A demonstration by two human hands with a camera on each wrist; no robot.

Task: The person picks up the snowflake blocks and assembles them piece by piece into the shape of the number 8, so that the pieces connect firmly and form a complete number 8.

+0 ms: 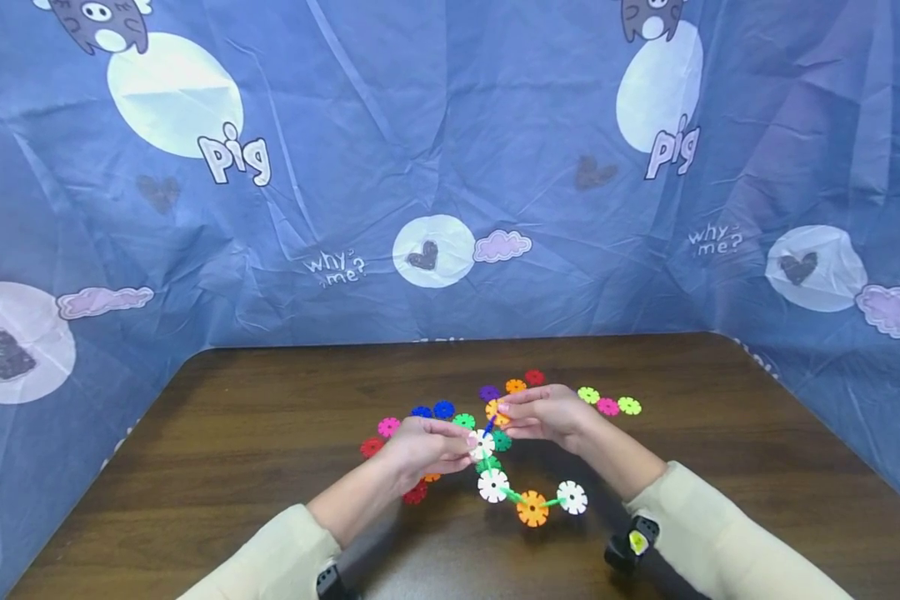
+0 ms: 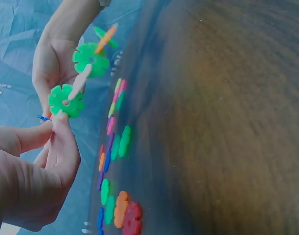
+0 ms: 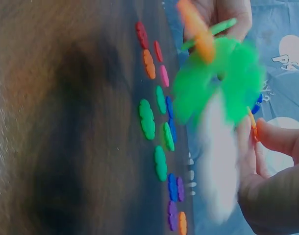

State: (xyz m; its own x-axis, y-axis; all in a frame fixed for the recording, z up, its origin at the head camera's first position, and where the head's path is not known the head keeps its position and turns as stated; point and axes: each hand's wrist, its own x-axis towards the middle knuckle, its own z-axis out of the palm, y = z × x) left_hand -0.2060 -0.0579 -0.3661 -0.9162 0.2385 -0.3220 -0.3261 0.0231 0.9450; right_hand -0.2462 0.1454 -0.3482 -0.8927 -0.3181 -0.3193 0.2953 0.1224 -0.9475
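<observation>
Both hands hold a chain of notched flower-shaped plastic discs up over the table. My left hand (image 1: pixel 432 450) pinches a white disc (image 1: pixel 483 447) between thumb and fingers. An orange disc (image 3: pixel 253 125) is pinched in my right hand (image 1: pixel 551 414), slightly higher and to the right. Between the two hands a blue disc (image 1: pixel 488 427), seen edge-on, links orange to white. The rest of the chain hangs below: another white disc (image 1: pixel 492 485), an orange disc (image 1: pixel 532 508) and an end white disc (image 1: pixel 572 497), joined by edge-on green discs (image 2: pixel 66 101).
Loose discs lie flat on the brown wooden table (image 1: pixel 270 467) beyond and beside the hands. Among them are a pink disc (image 1: pixel 388 427), a red disc (image 1: pixel 535 377) and a yellow-green disc (image 1: pixel 630 406). A blue patterned cloth (image 1: pixel 450 167) hangs behind the table.
</observation>
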